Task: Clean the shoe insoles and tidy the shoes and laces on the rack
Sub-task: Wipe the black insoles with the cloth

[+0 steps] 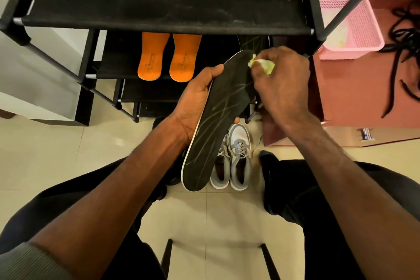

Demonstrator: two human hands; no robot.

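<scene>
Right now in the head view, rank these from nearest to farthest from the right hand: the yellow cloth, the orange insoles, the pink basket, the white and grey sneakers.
1. Yellow cloth: pinched in the right hand itself.
2. Pink basket: up and to its right.
3. White and grey sneakers on the floor below, and orange insoles on the rack to its left: too close to call.

Bare forearms; grey-green ribbed sleeve [29, 259] pushed up left arm; black trousers [318, 188].

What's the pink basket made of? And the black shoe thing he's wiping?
The pink basket looks like hard plastic: its walls are a moulded mesh of tiny holes. The black insole looks like soft foam with a matte fabric top and a pale edge, though that is a guess from its look.
</scene>
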